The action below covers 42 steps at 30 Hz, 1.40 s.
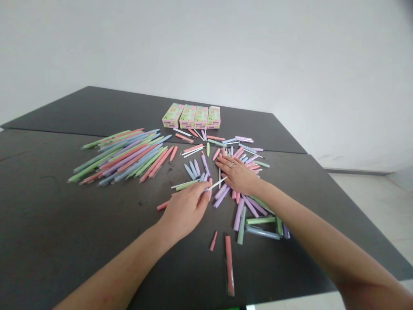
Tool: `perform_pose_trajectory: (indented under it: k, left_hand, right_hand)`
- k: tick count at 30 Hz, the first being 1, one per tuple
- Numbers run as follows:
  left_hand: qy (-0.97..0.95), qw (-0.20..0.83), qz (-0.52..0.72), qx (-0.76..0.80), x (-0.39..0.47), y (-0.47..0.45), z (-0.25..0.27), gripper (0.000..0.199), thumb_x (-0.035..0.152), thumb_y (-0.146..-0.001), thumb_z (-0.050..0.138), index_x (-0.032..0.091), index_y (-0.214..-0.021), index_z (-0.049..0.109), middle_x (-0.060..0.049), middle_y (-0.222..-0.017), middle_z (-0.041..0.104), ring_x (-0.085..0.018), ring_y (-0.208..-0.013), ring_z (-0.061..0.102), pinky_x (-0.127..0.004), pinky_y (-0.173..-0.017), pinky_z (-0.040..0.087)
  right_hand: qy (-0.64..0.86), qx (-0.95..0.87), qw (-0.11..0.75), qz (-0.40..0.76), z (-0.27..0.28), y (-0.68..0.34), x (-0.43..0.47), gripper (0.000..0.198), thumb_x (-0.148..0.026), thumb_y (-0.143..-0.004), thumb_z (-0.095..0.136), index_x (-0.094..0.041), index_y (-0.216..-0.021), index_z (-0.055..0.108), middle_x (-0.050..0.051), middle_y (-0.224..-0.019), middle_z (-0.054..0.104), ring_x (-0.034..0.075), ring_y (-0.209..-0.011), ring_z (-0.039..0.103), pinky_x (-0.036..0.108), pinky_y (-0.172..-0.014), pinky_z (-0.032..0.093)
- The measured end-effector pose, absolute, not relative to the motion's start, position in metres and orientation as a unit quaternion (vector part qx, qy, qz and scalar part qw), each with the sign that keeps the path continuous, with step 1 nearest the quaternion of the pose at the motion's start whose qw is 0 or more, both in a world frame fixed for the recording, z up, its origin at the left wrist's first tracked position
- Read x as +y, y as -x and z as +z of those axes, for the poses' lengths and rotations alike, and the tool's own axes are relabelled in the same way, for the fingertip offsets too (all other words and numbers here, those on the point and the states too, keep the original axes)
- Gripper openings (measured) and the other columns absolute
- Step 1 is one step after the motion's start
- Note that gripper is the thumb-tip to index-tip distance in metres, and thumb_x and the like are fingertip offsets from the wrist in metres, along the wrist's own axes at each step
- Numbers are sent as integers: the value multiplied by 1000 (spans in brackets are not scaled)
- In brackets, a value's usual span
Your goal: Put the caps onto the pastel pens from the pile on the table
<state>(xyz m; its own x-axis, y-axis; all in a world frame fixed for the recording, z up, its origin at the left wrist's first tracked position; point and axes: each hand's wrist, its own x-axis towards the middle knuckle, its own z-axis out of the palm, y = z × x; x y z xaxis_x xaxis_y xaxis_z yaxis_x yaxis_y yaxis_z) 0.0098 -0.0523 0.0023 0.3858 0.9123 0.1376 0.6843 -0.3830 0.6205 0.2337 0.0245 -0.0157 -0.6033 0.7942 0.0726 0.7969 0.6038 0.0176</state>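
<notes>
My left hand (187, 211) is closed around a thin white pen refill (218, 183), whose tip points up and right toward the other hand. Over a loose pile of pastel pen parts lies my right hand (238, 174), fingers stretched out and touching the pieces; what is under its palm is hidden. Purple pen barrels (238, 214) stick out below that hand. Blue pointed pen caps (189, 171) lie just beyond my left hand, and a red barrel (162, 206) shows partly from behind it.
Assembled-looking pastel pens (125, 155) form a big heap at left. Pink-and-green boxes (201, 115) stand stacked at the back. Near the front edge of the dark table (97, 237) lie a red barrel (229, 265) and a small red piece (213, 241).
</notes>
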Motion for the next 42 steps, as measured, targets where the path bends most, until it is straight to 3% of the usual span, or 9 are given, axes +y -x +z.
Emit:
perform_pose_trajectory:
  k: [7, 14, 17, 22, 29, 36, 42]
  left_hand:
    - [-803, 232, 225, 501, -55, -10, 6, 27, 23, -95, 40, 22, -112, 61, -4, -109, 70, -23, -98, 67, -35, -83, 49]
    - [-800, 221, 260, 493, -55, -9, 5, 26, 22, -95, 42, 21, -114, 60, -5, -109, 70, -22, -99, 67, -35, -86, 50]
    - [-803, 215, 268, 487, -55, -10, 5, 25, 21, -94, 43, 20, -112, 60, -5, -105, 71, -22, -94, 68, -34, -83, 51]
    - [-788, 226, 307, 483, -57, -10, 9, 25, 20, -94, 43, 20, -113, 59, -5, -108, 70, -21, -99, 66, -33, -87, 50]
    - [-762, 240, 332, 502, -56, -6, 9, 26, 23, -96, 43, 20, -114, 60, -6, -112, 69, -22, -103, 65, -35, -89, 49]
    - [-761, 247, 343, 492, -58, -7, 17, 25, 21, -95, 43, 20, -112, 60, -6, -108, 70, -20, -99, 66, -32, -89, 50]
    - [-761, 250, 335, 496, -58, -8, 16, 25, 22, -95, 42, 21, -113, 60, -5, -109, 70, -21, -100, 66, -32, -88, 50]
  right_hand:
    - [409, -909, 75, -39, -18, -237, 37, 32, -14, -92, 45, -11, -115, 68, 13, -125, 65, 26, -120, 56, 41, -106, 41]
    - [371, -921, 121, -16, -13, -235, 49, 24, -12, -91, 49, -14, -89, 73, 13, -96, 72, 24, -98, 64, 41, -94, 47]
    - [352, -924, 148, 0, -9, -231, 52, 23, -8, -86, 50, -13, -92, 71, 13, -99, 70, 24, -100, 62, 42, -95, 47]
    - [334, -917, 214, 32, -5, -198, 71, 39, -3, -82, 44, -12, -112, 66, 13, -114, 67, 23, -108, 60, 38, -98, 47]
    - [281, -941, 171, 75, -14, -125, 108, 45, -3, -87, 39, -8, -127, 58, 15, -132, 60, 21, -125, 53, 38, -108, 40]
    - [261, -956, 121, 61, -16, -115, 108, 34, -7, -91, 41, -7, -117, 64, 17, -124, 64, 21, -118, 57, 36, -103, 43]
    - [283, -953, 99, 43, -13, -124, 107, 31, -4, -88, 43, -10, -96, 72, 14, -106, 70, 21, -102, 63, 33, -91, 48]
